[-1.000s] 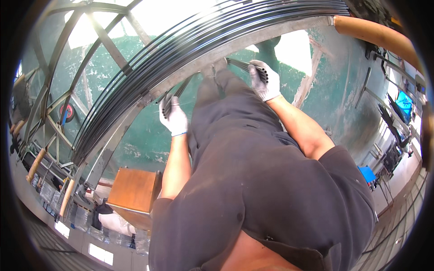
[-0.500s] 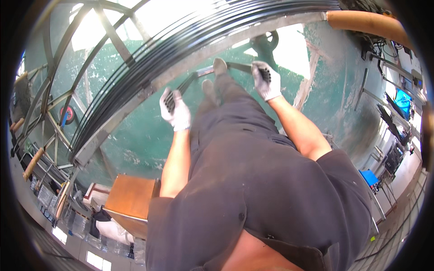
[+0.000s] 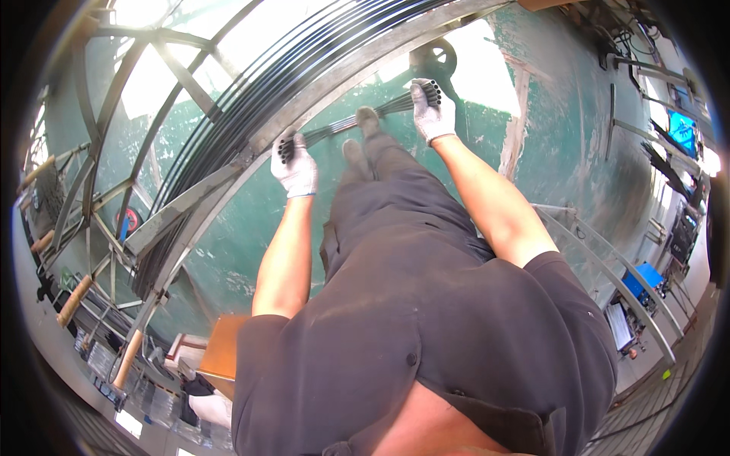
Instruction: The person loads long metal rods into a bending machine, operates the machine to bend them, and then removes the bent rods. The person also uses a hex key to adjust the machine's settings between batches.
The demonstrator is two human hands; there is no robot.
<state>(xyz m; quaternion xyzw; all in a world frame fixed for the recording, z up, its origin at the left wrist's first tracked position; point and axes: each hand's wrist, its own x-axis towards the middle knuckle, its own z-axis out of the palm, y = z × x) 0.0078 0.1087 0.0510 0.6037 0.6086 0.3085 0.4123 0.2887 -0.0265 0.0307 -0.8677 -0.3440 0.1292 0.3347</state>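
Both my hands wear pale work gloves and grip a bundle of dark thin tubes (image 3: 344, 126) held crosswise in front of me, above my shoes. My left hand (image 3: 295, 171) is closed round the left end, close to the metal edge of a long rack. Round the right end my right hand (image 3: 435, 118) is closed, with the open tube ends (image 3: 433, 93) showing past the fingers. Just beyond the left hand, a stock of long dark rods (image 3: 251, 87) lies along the rack (image 3: 334, 90).
A frame of curved metal bars (image 3: 141, 57) stands at the left. Beyond my right hand is a dark wheel (image 3: 435, 57) on the worn green floor (image 3: 487, 144). An orange-brown box (image 3: 222, 346) sits at lower left. Metal rails (image 3: 601, 254) run at the right, near a blue object (image 3: 643, 280).
Both hands, still gripping the tubes, have moved slightly farther from my body. The view has shifted, and my left hand now appears closer to the rack's edge.
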